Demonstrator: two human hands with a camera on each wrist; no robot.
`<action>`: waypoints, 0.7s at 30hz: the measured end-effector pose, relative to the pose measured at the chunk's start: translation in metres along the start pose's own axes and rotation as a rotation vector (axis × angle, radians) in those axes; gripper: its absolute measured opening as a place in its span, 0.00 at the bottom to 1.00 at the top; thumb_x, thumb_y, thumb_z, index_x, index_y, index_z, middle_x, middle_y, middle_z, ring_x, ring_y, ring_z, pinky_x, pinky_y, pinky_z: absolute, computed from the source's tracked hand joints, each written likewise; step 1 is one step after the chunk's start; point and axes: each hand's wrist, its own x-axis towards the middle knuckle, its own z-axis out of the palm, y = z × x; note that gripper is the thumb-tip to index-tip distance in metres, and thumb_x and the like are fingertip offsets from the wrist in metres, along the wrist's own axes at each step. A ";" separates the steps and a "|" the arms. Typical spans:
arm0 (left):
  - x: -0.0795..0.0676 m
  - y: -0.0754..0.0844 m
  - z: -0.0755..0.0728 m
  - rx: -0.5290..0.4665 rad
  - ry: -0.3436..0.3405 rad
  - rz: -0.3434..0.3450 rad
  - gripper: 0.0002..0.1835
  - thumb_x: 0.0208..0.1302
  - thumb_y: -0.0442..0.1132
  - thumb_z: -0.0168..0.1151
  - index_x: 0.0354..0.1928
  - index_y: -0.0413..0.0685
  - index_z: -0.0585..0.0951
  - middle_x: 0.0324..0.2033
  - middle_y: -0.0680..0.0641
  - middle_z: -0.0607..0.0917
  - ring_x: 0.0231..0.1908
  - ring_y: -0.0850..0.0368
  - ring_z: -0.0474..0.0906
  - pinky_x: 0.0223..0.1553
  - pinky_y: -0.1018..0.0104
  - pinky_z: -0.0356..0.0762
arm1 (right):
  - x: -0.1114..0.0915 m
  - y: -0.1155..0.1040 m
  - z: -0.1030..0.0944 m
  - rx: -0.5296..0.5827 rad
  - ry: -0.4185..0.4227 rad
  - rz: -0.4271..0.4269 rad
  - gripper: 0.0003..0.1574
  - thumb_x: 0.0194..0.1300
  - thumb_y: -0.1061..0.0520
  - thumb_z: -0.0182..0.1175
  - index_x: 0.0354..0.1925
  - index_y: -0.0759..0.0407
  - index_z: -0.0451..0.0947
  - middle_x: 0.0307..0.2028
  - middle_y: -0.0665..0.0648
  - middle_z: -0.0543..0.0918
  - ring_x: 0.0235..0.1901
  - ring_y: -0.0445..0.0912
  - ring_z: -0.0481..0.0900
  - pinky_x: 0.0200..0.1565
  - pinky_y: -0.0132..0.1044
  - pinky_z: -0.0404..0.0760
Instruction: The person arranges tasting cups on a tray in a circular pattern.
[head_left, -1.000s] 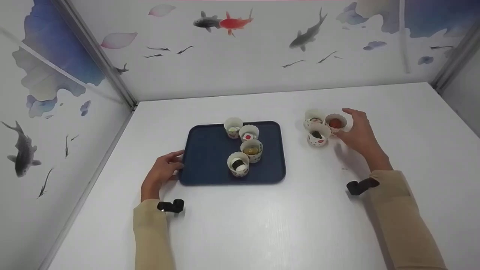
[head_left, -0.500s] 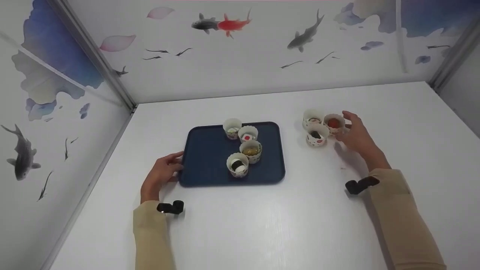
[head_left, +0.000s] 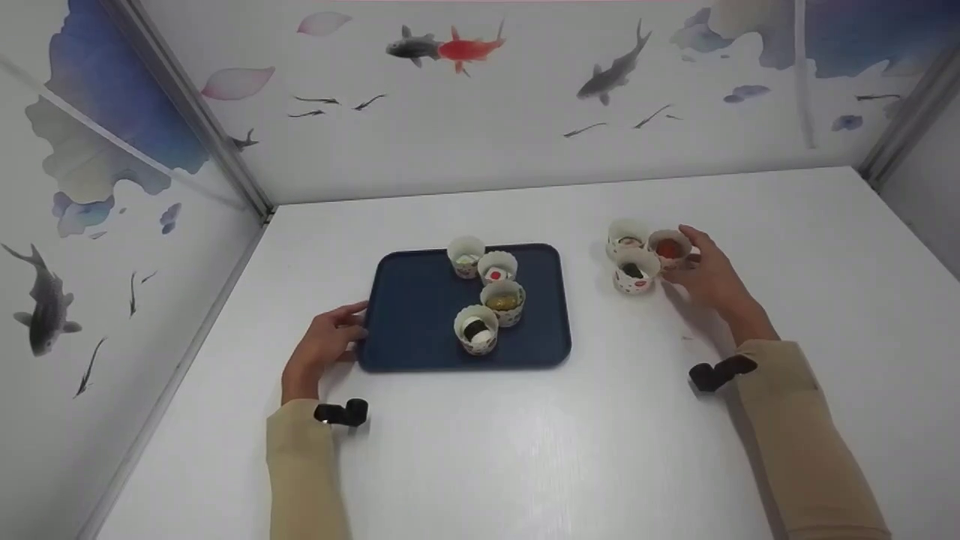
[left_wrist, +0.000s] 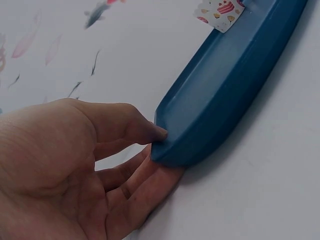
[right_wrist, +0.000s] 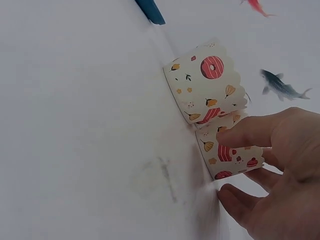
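Observation:
My left hand [head_left: 322, 345] grips the left edge of a dark blue tray [head_left: 412, 322]; in the left wrist view the thumb is on top of the rim and the fingers are beneath. At the right, my right hand [head_left: 712, 277] holds a patterned paper baking cup [right_wrist: 225, 154] with something red inside, thumb on its near side and fingers round the far side. Against it stand two similar cups: one in front [head_left: 636, 284] with dark green and white content, and one behind [head_left: 627, 227]. The held cup's base appears at table level.
On the tray's right half, several paper cups form a crooked row. The nearest cup [head_left: 478, 347] contains a white piece with a black band; another [head_left: 517, 313] has yellow-brown content. The white table [head_left: 525, 450] meets printed walls [head_left: 510, 150] at the back and left.
My right hand has moved slightly left and closed its fingers in round the cup with the red content. The left hand and tray have stayed put.

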 end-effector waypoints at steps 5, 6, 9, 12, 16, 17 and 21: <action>-0.001 0.002 0.000 0.001 0.003 -0.008 0.30 0.72 0.33 0.50 0.75 0.54 0.65 0.67 0.39 0.72 0.60 0.47 0.76 0.50 0.63 0.81 | 0.000 -0.001 0.001 0.004 0.025 0.002 0.55 0.70 0.58 0.59 0.80 0.57 0.35 0.77 0.73 0.47 0.74 0.68 0.54 0.71 0.63 0.60; -0.001 0.001 0.000 0.000 0.003 -0.010 0.30 0.72 0.33 0.51 0.75 0.54 0.65 0.67 0.39 0.72 0.60 0.47 0.76 0.50 0.63 0.81 | 0.000 -0.002 0.001 0.006 0.028 0.002 0.55 0.70 0.59 0.59 0.80 0.58 0.35 0.77 0.73 0.47 0.74 0.69 0.54 0.71 0.63 0.60; 0.000 0.000 0.000 0.000 0.006 -0.012 0.30 0.72 0.33 0.51 0.75 0.55 0.66 0.67 0.40 0.72 0.60 0.47 0.75 0.50 0.63 0.81 | -0.001 -0.003 0.002 0.009 0.037 -0.003 0.55 0.70 0.60 0.59 0.80 0.58 0.36 0.76 0.74 0.49 0.74 0.69 0.54 0.71 0.63 0.59; 0.001 -0.001 0.000 -0.002 0.006 -0.013 0.30 0.72 0.33 0.51 0.75 0.55 0.66 0.68 0.39 0.71 0.61 0.47 0.75 0.52 0.62 0.81 | -0.002 -0.004 0.002 0.006 0.041 -0.010 0.55 0.70 0.59 0.60 0.80 0.58 0.38 0.74 0.76 0.52 0.73 0.69 0.55 0.72 0.63 0.59; 0.002 -0.001 0.000 -0.002 0.003 -0.013 0.30 0.72 0.34 0.51 0.75 0.56 0.66 0.68 0.40 0.71 0.61 0.47 0.75 0.52 0.61 0.81 | -0.003 -0.004 0.003 -0.022 0.045 -0.001 0.52 0.70 0.56 0.61 0.79 0.61 0.42 0.72 0.76 0.55 0.72 0.69 0.56 0.71 0.62 0.59; 0.002 -0.001 0.000 -0.002 0.003 -0.013 0.30 0.72 0.34 0.51 0.75 0.56 0.66 0.68 0.40 0.71 0.61 0.47 0.75 0.52 0.61 0.81 | -0.003 -0.004 0.003 -0.027 0.048 0.000 0.52 0.69 0.55 0.61 0.79 0.62 0.44 0.72 0.76 0.55 0.72 0.68 0.57 0.71 0.62 0.60; 0.002 -0.001 -0.001 -0.001 0.005 -0.009 0.30 0.72 0.33 0.51 0.75 0.56 0.66 0.67 0.40 0.72 0.60 0.48 0.75 0.51 0.62 0.81 | -0.002 -0.003 0.003 -0.021 0.063 0.009 0.49 0.68 0.54 0.63 0.77 0.65 0.49 0.71 0.74 0.58 0.69 0.66 0.60 0.68 0.60 0.63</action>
